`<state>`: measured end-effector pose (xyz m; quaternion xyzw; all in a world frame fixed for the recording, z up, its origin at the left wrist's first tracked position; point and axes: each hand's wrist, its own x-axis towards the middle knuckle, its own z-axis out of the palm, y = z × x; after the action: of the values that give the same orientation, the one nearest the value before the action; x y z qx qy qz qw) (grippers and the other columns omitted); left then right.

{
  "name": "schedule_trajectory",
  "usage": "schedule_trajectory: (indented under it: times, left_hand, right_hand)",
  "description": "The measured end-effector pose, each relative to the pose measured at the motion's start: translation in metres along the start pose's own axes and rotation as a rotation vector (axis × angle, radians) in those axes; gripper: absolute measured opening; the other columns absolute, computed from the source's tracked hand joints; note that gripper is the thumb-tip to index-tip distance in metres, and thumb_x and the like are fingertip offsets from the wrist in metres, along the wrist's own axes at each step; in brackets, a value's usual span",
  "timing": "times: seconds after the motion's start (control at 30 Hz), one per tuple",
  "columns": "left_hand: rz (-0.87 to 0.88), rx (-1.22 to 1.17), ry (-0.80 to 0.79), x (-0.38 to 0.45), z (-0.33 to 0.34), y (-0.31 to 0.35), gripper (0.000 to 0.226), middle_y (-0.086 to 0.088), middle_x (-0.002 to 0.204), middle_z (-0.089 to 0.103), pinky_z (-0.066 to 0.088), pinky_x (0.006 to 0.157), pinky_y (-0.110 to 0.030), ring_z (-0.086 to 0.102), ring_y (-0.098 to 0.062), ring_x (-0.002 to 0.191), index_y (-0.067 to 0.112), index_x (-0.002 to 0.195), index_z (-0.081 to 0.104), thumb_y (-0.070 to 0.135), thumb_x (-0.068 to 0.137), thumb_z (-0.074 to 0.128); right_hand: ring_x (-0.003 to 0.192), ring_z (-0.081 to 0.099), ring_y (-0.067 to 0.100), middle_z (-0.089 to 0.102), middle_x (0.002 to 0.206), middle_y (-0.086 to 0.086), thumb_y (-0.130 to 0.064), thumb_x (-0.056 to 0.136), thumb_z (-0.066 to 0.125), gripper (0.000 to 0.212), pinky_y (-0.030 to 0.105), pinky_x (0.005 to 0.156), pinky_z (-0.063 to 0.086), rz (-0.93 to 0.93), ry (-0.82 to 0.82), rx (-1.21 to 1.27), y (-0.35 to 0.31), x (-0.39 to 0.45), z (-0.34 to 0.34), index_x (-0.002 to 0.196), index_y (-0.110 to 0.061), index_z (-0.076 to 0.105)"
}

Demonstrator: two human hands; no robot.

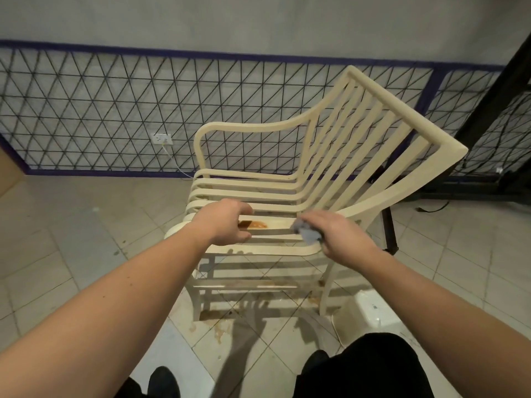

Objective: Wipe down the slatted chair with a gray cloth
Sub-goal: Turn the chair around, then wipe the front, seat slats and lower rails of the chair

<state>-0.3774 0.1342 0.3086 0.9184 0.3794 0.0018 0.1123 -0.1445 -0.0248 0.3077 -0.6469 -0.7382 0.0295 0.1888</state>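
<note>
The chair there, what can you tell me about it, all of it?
The slatted chair is cream, seemingly plastic, with curved armrests and long slats running from backrest into seat. It stands on a tiled floor. A brown stain marks a seat slat. The left hand grips the seat slats; the right hand holds a gray cloth against them.

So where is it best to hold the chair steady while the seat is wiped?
Hold the near armrest of the chair, gripping from above. It is a flat rail at the near edge, clear of the brown stain, where the left hand rests. The right hand holds the cloth.
</note>
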Motion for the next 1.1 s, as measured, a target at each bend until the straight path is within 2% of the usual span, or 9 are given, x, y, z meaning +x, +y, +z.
schedule_trajectory:
  times: [0.1,0.17,0.33,0.5,0.6,0.77,0.9,1.0,1.1]
  left_hand:
    - [-0.016,-0.019,0.001,-0.003,0.000,-0.008,0.061,0.010,0.128,0.064,0.055,0.094,-0.041,0.060,-0.015,0.114,0.033,0.135,0.058,0.050,0.079,0.072]
    - [-0.013,-0.021,0.009,-0.004,0.002,-0.006,0.060,0.009,0.129,0.064,0.055,0.095,-0.041,0.060,-0.016,0.114,0.033,0.136,0.058,0.050,0.080,0.072]
    - [0.049,-0.094,0.065,0.000,0.003,0.012,0.060,0.011,0.135,0.060,0.052,0.100,-0.042,0.056,-0.015,0.123,0.034,0.136,0.056,0.051,0.080,0.073]
    - [0.115,-0.593,0.038,-0.004,-0.006,0.023,0.071,0.010,0.138,0.060,0.044,0.110,-0.029,0.055,-0.008,0.128,0.026,0.141,0.055,0.031,0.078,0.086]
    - [0.168,-0.967,-0.069,-0.009,-0.011,0.033,0.055,0.002,0.120,0.071,0.050,0.103,-0.025,0.066,-0.006,0.112,0.018,0.131,0.063,0.008,0.081,0.083]
    - [0.123,-0.834,-0.057,-0.013,-0.016,0.046,0.018,-0.001,0.081,0.073,0.054,0.089,-0.033,0.064,-0.008,0.078,0.018,0.107,0.070,0.018,0.090,0.075]
    - [0.052,-0.970,-0.026,-0.018,-0.028,0.052,0.018,0.003,0.086,0.071,0.049,0.069,-0.023,0.058,-0.005,0.072,0.018,0.101,0.074,0.034,0.095,0.067]
    - [0.082,-1.008,-0.043,-0.020,-0.033,0.064,0.023,0.006,0.091,0.073,0.049,0.078,-0.024,0.062,-0.005,0.082,0.018,0.101,0.073,0.040,0.095,0.066]
    - [0.073,-1.121,-0.048,-0.019,-0.035,0.073,0.023,0.005,0.097,0.070,0.048,0.087,-0.034,0.063,-0.009,0.083,0.014,0.108,0.067,0.034,0.101,0.058]
  right_hand:
    - [0.106,0.058,0.018,0.062,0.119,-0.002,-0.003,0.091,0.058,0.049,0.038,0.093,0.051,0.268,0.125,0.038,0.013,0.012,-0.020,0.133,-0.029,0.049]
    - [0.093,0.059,0.020,0.062,0.109,0.001,-0.010,0.095,0.056,0.041,0.038,0.083,0.054,0.375,0.047,-0.031,0.014,0.019,-0.020,0.128,-0.027,0.041]
    - [0.097,0.063,0.020,0.067,0.109,-0.002,-0.015,0.094,0.058,0.027,0.034,0.080,0.052,0.223,-0.145,-0.055,-0.013,0.017,0.015,0.117,-0.028,0.054]
    - [0.093,0.061,0.003,0.069,0.100,-0.012,-0.027,0.099,0.059,0.014,0.019,0.080,0.047,0.350,-0.013,0.477,-0.020,0.017,-0.002,0.106,-0.027,0.072]
    - [0.097,0.062,0.016,0.067,0.103,0.004,-0.030,0.100,0.056,0.021,0.034,0.086,0.050,0.422,0.073,0.572,-0.021,0.019,-0.013,0.100,-0.017,0.072]
    - [0.081,0.069,0.018,0.074,0.094,0.010,-0.028,0.097,0.062,0.024,0.028,0.074,0.057,0.478,0.070,0.796,-0.029,0.021,-0.039,0.102,-0.008,0.074]
    - [0.086,0.071,0.015,0.075,0.097,0.005,-0.022,0.093,0.067,0.023,0.027,0.073,0.059,0.555,0.130,1.033,-0.029,0.022,-0.051,0.111,-0.009,0.072]
    - [0.081,0.068,0.017,0.072,0.094,0.009,-0.022,0.092,0.067,0.021,0.028,0.067,0.058,0.589,0.086,1.120,-0.034,0.022,-0.049,0.106,-0.006,0.070]
    - [0.091,0.067,0.023,0.070,0.101,0.012,-0.022,0.094,0.064,0.022,0.039,0.079,0.057,0.587,0.076,1.240,-0.035,0.022,-0.051,0.109,-0.007,0.068]
